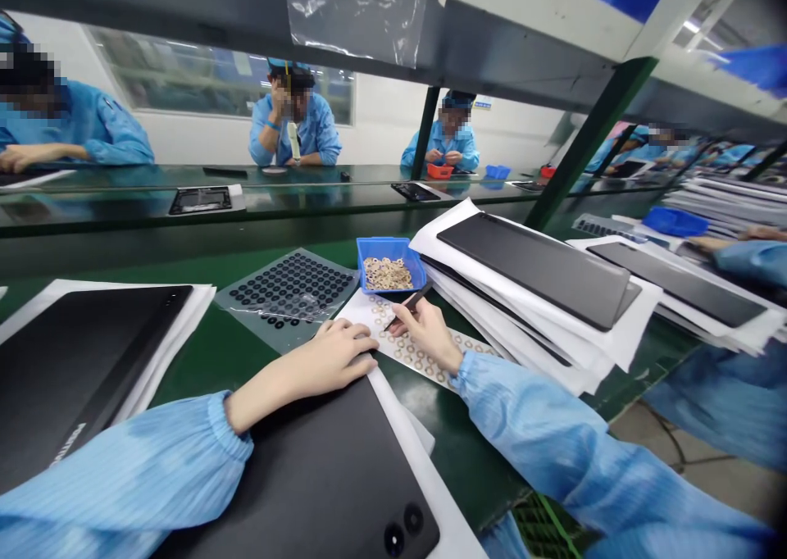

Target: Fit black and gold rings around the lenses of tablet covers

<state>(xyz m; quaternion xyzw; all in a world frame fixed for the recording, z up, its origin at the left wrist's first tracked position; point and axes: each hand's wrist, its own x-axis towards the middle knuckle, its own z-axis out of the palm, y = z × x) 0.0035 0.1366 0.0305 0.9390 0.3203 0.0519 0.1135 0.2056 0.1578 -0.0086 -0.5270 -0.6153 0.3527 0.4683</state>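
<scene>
Black tweezers [406, 305] sit pinched in the right hand [427, 334], tips angled down over a sheet of tan ring stickers [418, 350], with plenty of rings left on it. The left hand [329, 354] rests relaxed on a black tablet [307, 461] beside the sheet. A blue tray [393, 246] holds a heap of loose rings [387, 274]; stacked black tablets [534, 272] wait at right.

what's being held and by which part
The right hand pinches black tweezers along the shaft between thumb and fingers, tip toward the sheet of rings. The left hand holds nothing visible.
</scene>
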